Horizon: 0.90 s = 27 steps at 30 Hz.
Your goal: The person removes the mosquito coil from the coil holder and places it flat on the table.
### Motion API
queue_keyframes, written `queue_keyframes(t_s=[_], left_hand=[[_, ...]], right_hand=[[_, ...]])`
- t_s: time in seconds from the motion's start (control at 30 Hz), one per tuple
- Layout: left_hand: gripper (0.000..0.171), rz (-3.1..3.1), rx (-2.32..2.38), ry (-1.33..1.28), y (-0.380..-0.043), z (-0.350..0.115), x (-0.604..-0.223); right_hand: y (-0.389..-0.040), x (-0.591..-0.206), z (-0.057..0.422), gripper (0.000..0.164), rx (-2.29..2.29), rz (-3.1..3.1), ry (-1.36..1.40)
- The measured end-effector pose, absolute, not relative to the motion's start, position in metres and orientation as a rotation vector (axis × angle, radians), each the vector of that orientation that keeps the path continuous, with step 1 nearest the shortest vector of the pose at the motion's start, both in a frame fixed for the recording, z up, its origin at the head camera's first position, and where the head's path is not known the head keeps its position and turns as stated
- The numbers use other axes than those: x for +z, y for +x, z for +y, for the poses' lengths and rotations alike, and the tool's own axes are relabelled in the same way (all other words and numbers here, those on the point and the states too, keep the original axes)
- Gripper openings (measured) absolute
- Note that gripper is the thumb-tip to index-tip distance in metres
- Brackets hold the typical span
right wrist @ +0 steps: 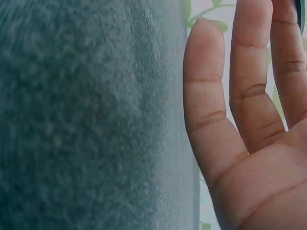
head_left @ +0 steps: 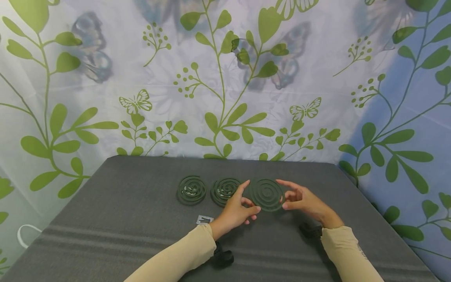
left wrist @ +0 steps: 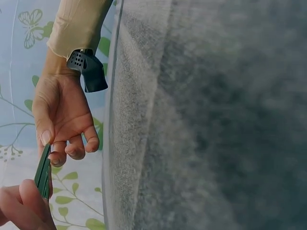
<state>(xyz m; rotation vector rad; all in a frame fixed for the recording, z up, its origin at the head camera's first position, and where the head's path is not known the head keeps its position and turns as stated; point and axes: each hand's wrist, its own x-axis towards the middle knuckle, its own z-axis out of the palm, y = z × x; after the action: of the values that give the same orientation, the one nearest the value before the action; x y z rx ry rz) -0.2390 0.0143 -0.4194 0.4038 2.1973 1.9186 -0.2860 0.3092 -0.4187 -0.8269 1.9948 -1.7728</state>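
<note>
A green spiral mosquito coil [head_left: 266, 195] is held up above the table between my two hands, its flat face toward the head camera. My left hand [head_left: 237, 209] grips its left edge with thumb and fingers. On the opposite edge, my right hand [head_left: 306, 201] pinches it. The left wrist view catches the coil edge-on as a thin stack [left wrist: 43, 170], with the right hand's palm [left wrist: 67, 105] facing the camera. Only a sliver of coil shows in the right wrist view, beside the right hand's fingers [right wrist: 252, 72].
Two more green coils lie on the grey table: one at the left [head_left: 191, 190], one in the middle [head_left: 220, 192] partly behind my left hand. Silvery pieces show on both. A small metal stand [head_left: 204, 220] lies nearer me. A leaf-patterned curtain [head_left: 158, 78] hangs behind.
</note>
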Motion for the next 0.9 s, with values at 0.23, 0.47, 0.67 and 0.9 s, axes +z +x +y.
queue_keyframes(t_s=[0.23, 0.47, 0.67, 0.9], left_hand=[[0.090, 2.173, 1.966, 0.373, -0.243, 0.025, -0.422], [0.088, 2.173, 1.987, 0.365, -0.244, 0.032, -0.421], [0.085, 2.180, 1.994, 0.299, -0.246, 0.039, -0.420], [0.080, 2.186, 1.989, 0.226, -0.251, 0.044, -0.421]], right_hand=[[-0.289, -0.424, 0.318, 0.078, -1.781, 2.017, -0.782], [-0.289, -0.427, 0.323, 0.077, -1.791, 2.024, -0.765], [-0.288, -0.426, 0.325, 0.080, -1.811, 2.018, -0.701], [-0.287, -0.423, 0.322, 0.088, -1.775, 2.066, -0.519]])
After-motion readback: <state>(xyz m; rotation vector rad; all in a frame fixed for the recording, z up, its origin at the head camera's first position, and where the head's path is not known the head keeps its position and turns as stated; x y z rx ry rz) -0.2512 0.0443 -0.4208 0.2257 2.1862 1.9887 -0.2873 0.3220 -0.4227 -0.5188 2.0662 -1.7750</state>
